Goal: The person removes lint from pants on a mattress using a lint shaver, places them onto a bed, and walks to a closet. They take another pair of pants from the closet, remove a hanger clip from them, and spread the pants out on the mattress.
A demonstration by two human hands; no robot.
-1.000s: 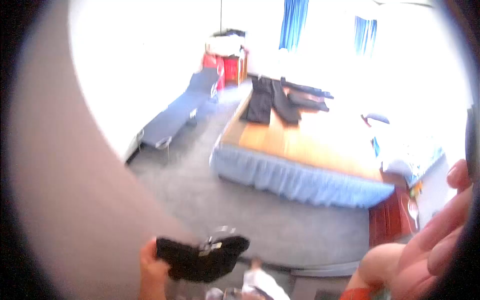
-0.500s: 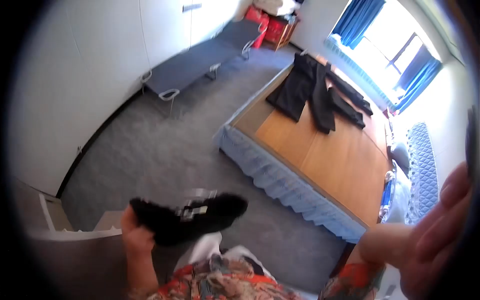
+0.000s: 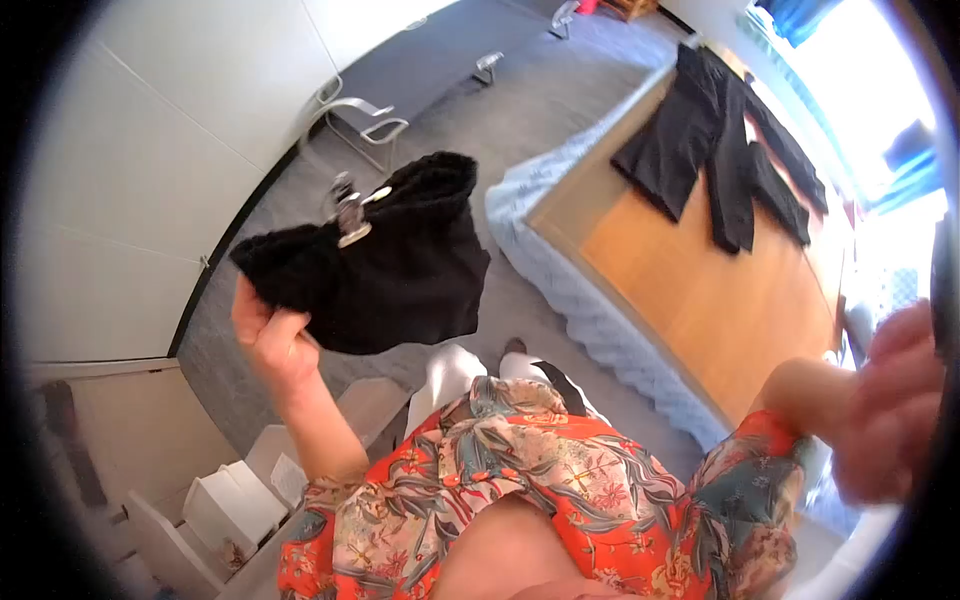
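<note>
My left hand [image 3: 275,340] is closed on the lower left edge of a black garment [image 3: 400,270], holding it up in front of me above the floor. The garment has a fuzzy upper edge and a smoother lower part. A shiny, see-through clip [image 3: 350,215] sits at its top middle; whether it belongs to a hanger I cannot tell. Close to the camera at the right edge, my right hand [image 3: 890,410] is raised and blurred. Its fingertips run toward a dark shape at the picture's border, so their grip is unclear.
A wooden bed base [image 3: 680,310] with a pale blue frilled skirt [image 3: 600,325] stands to the right. Dark trousers [image 3: 715,150] and another dark garment [image 3: 775,190] lie on it. A grey folding cot [image 3: 430,70] lines the wall. White boxes [image 3: 230,510] stand at lower left.
My left hand has lifted the black garment higher, and it now hangs more spread out. The view has tilted down, showing more of my floral top. My right hand stays raised at the right edge.
</note>
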